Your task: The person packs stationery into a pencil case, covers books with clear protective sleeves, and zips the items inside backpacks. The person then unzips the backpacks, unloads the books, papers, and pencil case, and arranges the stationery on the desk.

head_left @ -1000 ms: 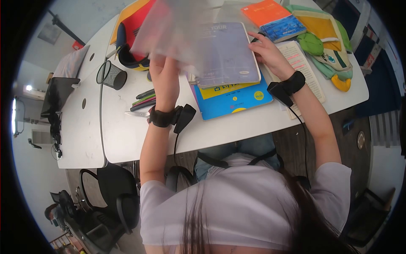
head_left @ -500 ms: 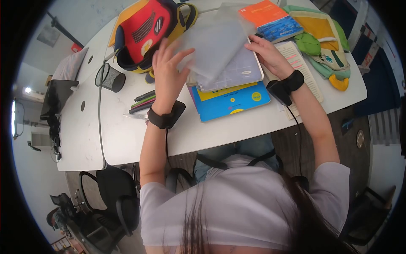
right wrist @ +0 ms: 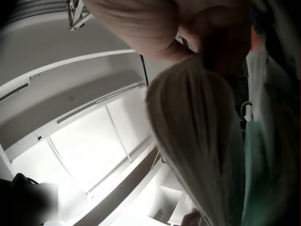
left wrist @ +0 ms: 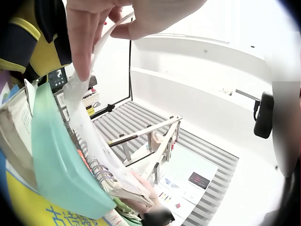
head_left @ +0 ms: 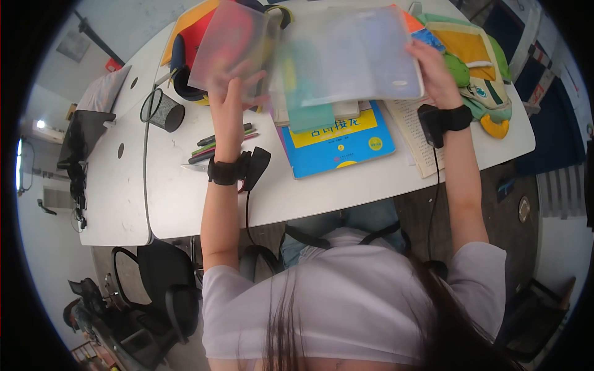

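Note:
My left hand [head_left: 228, 117] pinches a clear plastic cover [head_left: 224, 46]; in the left wrist view that hand [left wrist: 113, 23] has the sheet between thumb and fingers. The pale purple spiral notebook [head_left: 380, 55] is raised and tilted, its right edge gripped by my right hand [head_left: 438, 77]. Bent pages [right wrist: 188, 117] hang from my right hand [right wrist: 188, 28] in the right wrist view. A translucent green cover [head_left: 309, 116] shows below the notebook, above a blue-and-yellow book [head_left: 346, 148] lying on the table.
A red backpack [head_left: 204, 31] stands at the back left, near a mesh pen cup [head_left: 167, 114]. Pens [head_left: 216, 145] and scissors [head_left: 195, 167] lie left of the books. On the right are a printed page [head_left: 421, 142] and a green-yellow bag [head_left: 489, 86].
My right hand has moved right, and the notebook now stands higher and further right. The clear cover has swung left with my left hand. The green cover has come into view.

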A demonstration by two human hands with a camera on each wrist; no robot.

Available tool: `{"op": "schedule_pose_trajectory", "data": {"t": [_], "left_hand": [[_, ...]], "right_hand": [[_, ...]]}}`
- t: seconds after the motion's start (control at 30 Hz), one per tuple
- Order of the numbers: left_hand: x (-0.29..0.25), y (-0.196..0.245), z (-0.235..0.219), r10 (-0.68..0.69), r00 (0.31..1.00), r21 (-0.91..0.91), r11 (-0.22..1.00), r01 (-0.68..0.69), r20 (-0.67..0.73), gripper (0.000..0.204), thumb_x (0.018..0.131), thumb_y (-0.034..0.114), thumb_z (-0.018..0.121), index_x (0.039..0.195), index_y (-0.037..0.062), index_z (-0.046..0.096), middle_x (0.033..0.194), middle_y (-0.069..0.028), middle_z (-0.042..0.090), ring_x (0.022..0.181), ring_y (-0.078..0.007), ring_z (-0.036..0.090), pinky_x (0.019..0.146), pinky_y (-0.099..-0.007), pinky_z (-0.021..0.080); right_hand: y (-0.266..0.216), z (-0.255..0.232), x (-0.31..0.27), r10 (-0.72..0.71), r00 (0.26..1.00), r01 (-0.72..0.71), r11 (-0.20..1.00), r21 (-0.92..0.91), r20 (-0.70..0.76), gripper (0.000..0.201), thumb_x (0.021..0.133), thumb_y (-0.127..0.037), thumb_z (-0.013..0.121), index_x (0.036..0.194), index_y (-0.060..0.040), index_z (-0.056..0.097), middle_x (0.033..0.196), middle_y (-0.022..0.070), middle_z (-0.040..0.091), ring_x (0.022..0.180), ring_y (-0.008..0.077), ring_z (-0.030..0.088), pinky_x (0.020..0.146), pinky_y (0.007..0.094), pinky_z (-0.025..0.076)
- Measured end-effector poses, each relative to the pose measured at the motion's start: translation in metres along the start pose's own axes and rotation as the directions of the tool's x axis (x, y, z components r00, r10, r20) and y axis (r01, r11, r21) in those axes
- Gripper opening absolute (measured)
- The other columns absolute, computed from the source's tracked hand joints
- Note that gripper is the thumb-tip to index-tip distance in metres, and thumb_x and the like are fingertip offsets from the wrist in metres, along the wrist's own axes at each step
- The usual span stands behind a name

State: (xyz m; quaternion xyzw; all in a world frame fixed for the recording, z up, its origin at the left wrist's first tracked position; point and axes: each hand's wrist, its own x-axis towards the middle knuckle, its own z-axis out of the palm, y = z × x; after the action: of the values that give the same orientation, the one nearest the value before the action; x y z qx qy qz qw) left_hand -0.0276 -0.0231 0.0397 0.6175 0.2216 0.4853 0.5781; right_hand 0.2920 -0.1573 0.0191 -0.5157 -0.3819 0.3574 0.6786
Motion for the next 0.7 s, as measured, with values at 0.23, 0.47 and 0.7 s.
{"op": "schedule_pose_trajectory", "data": {"t": [0.23,0.47,0.7], "left_hand": [[-0.006,-0.011,0.011,-0.143,0.985,-0.17,0.973,0.158,0.097,0.036,0.091,0.011,0.035,0.123,0.0016,0.021,0.129,-0.0214,0.038,0.111,-0.036,0.049,0.076,-0.0409,0.055],[-0.029,-0.012,0.046,-0.266,0.948,-0.285,0.908,0.308,0.176,0.056,0.088,0.005,0.035,0.134,0.0043,0.004,0.137,-0.02,0.029,0.121,-0.0381,0.038,0.088,-0.0474,0.046],[-0.027,-0.021,0.031,-0.251,0.951,-0.323,0.898,0.298,0.179,0.06,0.089,0.005,0.035,0.136,0.0126,0.0,0.137,-0.0183,0.026,0.121,-0.0363,0.038,0.09,-0.0484,0.046]], "right_hand": [[-0.045,-0.045,-0.011,-0.232,0.872,0.223,0.972,-0.072,-0.431,0.028,0.088,-0.015,0.051,0.11,0.0018,0.054,0.099,0.005,0.059,0.088,0.0112,0.056,0.078,0.0227,0.043],[-0.055,-0.034,-0.014,-0.107,0.956,0.126,0.991,0.052,-0.272,0.025,0.087,-0.02,0.052,0.103,-0.0006,0.056,0.096,0.0048,0.059,0.086,0.011,0.057,0.076,0.0231,0.045],[0.0,0.024,-0.003,0.045,0.999,-0.042,0.987,-0.152,0.017,0.036,0.088,-0.018,0.051,0.117,0.0029,0.049,0.103,0.0063,0.059,0.089,0.0102,0.057,0.076,0.0213,0.045]]}}
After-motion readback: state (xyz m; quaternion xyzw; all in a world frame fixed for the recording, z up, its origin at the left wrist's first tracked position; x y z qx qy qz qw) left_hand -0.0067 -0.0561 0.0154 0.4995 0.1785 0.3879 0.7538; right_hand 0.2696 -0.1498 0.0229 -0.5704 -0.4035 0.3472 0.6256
